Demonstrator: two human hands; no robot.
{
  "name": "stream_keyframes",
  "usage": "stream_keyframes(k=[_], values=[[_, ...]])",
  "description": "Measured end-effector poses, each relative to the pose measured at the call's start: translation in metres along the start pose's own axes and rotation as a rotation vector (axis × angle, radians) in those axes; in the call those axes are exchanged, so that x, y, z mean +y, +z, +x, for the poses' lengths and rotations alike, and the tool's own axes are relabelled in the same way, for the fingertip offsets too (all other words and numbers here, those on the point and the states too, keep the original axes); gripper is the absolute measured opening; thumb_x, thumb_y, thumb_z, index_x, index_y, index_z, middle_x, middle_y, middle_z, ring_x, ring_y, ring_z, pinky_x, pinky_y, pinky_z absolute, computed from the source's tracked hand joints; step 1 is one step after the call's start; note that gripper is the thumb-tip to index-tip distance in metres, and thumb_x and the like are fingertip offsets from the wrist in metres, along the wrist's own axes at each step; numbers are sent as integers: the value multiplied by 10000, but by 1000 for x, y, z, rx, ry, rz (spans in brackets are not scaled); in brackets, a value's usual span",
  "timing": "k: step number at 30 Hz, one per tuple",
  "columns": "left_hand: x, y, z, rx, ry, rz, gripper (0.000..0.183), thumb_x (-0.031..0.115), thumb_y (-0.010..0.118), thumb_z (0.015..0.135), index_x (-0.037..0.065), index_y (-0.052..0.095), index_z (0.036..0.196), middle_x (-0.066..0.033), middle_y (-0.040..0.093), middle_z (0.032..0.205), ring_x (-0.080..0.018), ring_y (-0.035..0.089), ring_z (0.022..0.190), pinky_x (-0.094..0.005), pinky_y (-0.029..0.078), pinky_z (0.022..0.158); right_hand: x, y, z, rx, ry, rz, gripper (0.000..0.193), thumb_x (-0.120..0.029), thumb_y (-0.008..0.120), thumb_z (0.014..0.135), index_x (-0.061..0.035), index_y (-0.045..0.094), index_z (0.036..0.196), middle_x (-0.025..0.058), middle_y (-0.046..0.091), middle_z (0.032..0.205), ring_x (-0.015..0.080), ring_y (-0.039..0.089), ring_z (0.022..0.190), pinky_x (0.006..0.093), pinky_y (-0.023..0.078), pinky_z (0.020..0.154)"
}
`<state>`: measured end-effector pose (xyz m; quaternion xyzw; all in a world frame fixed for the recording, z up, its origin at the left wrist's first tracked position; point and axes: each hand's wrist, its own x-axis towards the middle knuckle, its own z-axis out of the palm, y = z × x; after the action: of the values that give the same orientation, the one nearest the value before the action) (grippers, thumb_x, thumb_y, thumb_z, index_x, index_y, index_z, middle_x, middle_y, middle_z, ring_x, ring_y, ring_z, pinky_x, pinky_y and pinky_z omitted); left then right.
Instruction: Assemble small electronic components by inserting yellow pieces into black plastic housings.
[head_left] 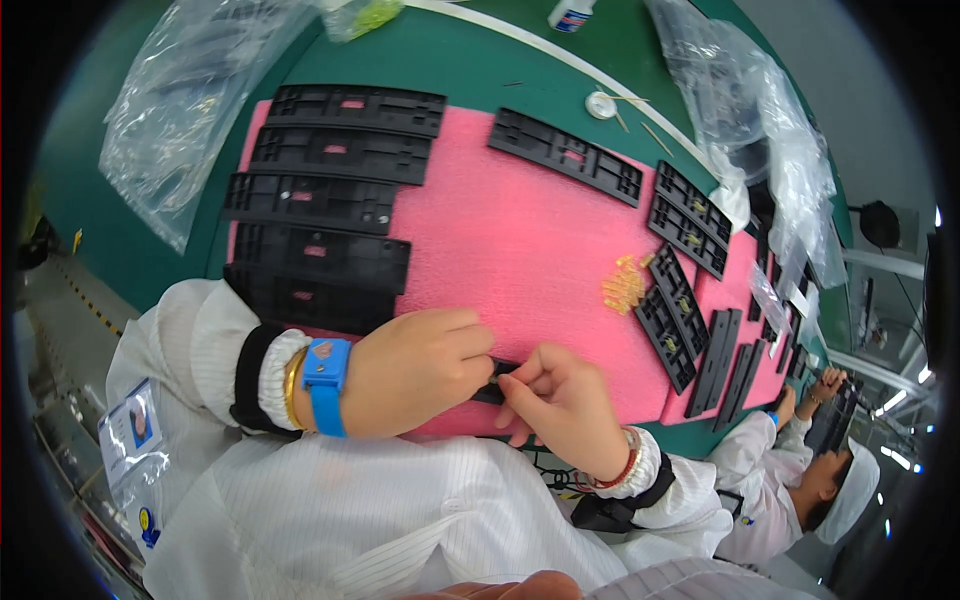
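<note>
Near the front edge of the pink foam mat (480,260), both hands meet at a black plastic part (487,394), mostly hidden by the fingers. My left hand (420,370) is closed on its left side, fingers curled under. From the right, my right hand (565,408) pinches the same part between thumb and fingers. Whether anything small sits in that pinch cannot be made out. Beyond my left hand lie several black plastic panels (335,155) in a stacked column. A pile of small yellow pieces (624,286) rests on the mat to the right.
One long black panel (565,157) lies at the mat's far side, with shorter black panels (690,218) to its right. Behind are a small round white container (600,105) with thin sticks and a white bottle (571,14). Clear plastic bags (200,110) flank the table. A co-worker (790,480) works at right.
</note>
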<state>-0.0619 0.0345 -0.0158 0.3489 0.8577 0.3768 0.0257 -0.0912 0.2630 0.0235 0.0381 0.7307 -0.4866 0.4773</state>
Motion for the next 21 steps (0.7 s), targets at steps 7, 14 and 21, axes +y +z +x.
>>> stream_keyframes(k=[7, 14, 21], values=[[5, -5, 6, -8, -26, -5, 160, 65, 805, 735, 33, 725, 869, -84, 629, 885, -273, 609, 828, -375, 523, 737, 7, -2, 0, -14, -21, 73, 139, -112, 638, 1048, -22, 557, 981, 75, 753, 785, 107, 713, 620, 218, 492, 482], [9, -4, 12, 61, -57, -10, 143, 72, 800, 752, 29, 710, 855, -77, 589, 846, -273, 584, 826, -381, 512, 741, 2, -4, 1, -30, -78, 73, 102, -70, 608, 1022, 1, 562, 964, 86, 742, 766, 117, 722, 630, 238, 512, 490], [14, -5, 16, 42, -90, -18, 183, 19, 825, 703, 15, 721, 853, -103, 627, 859, -316, 604, 795, -414, 505, 693, 12, -4, 1, -31, -154, 92, 92, -40, 598, 1010, 23, 548, 967, 106, 727, 723, 137, 715, 605, 267, 541, 513]])
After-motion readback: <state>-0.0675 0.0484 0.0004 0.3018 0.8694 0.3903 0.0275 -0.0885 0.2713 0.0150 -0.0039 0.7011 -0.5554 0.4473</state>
